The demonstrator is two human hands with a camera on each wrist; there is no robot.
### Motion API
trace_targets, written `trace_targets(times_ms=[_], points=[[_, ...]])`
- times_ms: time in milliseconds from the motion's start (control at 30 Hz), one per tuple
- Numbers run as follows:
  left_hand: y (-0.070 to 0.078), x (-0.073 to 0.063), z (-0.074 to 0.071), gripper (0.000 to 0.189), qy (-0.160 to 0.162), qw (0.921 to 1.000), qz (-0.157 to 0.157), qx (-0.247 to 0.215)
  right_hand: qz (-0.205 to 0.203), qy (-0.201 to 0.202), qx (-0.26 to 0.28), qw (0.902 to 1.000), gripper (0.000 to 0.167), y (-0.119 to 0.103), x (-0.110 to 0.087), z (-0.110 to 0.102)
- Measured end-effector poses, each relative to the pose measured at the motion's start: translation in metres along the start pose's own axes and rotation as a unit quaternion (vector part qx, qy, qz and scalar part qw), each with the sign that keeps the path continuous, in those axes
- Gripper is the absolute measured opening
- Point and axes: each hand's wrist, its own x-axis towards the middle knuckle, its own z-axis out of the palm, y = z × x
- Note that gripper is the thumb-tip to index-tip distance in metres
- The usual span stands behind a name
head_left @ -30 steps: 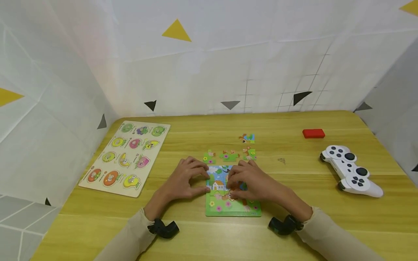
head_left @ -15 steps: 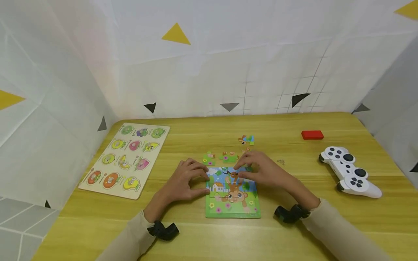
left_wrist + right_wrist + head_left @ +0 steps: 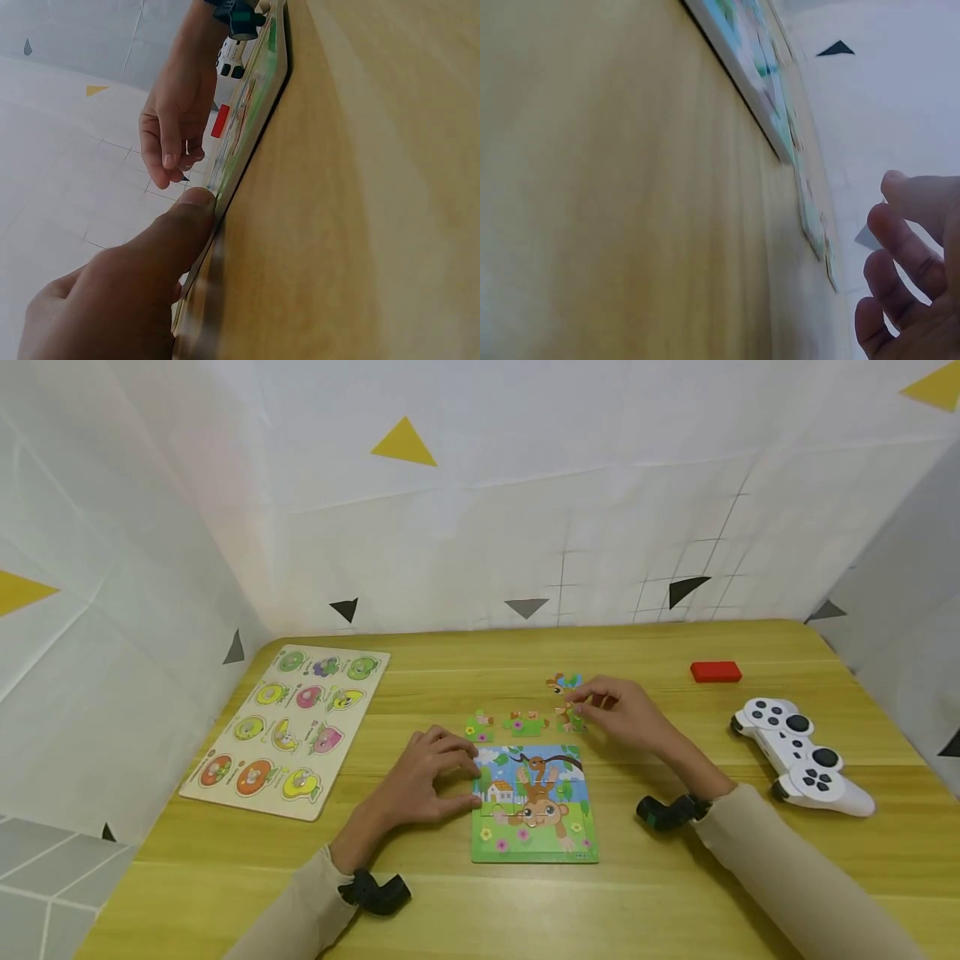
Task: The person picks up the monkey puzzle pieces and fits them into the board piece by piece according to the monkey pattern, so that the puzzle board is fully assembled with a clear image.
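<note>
A picture puzzle (image 3: 536, 847) with a monkey, a house and flowers lies flat in its frame at the table's middle. My left hand (image 3: 427, 781) rests at its left edge, thumb (image 3: 191, 206) against the frame's side and the other fingertips by the upper left corner. Behind the puzzle, my right hand (image 3: 621, 714) hovers with bent, loose fingers (image 3: 900, 236) and nothing between them. Its fingertips overlap a loose puzzle piece (image 3: 573, 723) in the head view. Another puzzle piece (image 3: 564, 682) lies just beyond, and a green flowered piece (image 3: 527, 724) and a corner piece (image 3: 480, 727) lie to the left.
A wooden fruit board (image 3: 300, 718) lies at the table's left. On the right are a white game controller (image 3: 802, 756) and a red block (image 3: 716, 672). White cloth (image 3: 465, 543) with coloured triangles stands behind the table (image 3: 525, 910).
My right hand has lifted off the puzzle and moved back and right to the loose pieces, uncovering the monkey picture. The left hand has stayed at the frame's edge.
</note>
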Motion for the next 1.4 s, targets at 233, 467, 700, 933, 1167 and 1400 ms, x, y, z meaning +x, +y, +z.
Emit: trace_targets(times_ms=[233, 467, 700, 933, 1167, 1400], points=[[-0.001, -0.002, 0.002, 0.028, 0.004, 1.0000, 0.003, -0.002, 0.049, 0.009, -0.005, 0.9987, 0.021, 0.007, 0.013, -0.003], [0.000, -0.005, 0.002, 0.028, -0.007, 0.9999, -0.007, -0.004, 0.062, 0.005, -0.033, 0.9975, 0.023, 0.018, 0.029, -0.004], [0.000, -0.006, 0.004, 0.029, -0.002, 1.0000, 0.000, -0.005, 0.041, -0.014, -0.074, 0.9963, 0.030, 0.028, 0.040, -0.005], [-0.002, -0.004, 0.005, 0.029, 0.008, 0.9999, 0.012, 0.001, 0.019, -0.043, -0.104, 0.9935, 0.037, 0.034, 0.048, -0.010], [-0.001, -0.002, 0.002, 0.028, 0.009, 0.9999, 0.011, -0.002, 0.041, -0.050, -0.107, 0.9922, 0.039, 0.031, 0.051, -0.012], [-0.001, 0.000, 0.000, 0.028, 0.002, 1.0000, 0.004, -0.003, 0.073, -0.032, -0.069, 0.9945, 0.039, 0.032, 0.052, -0.013]])
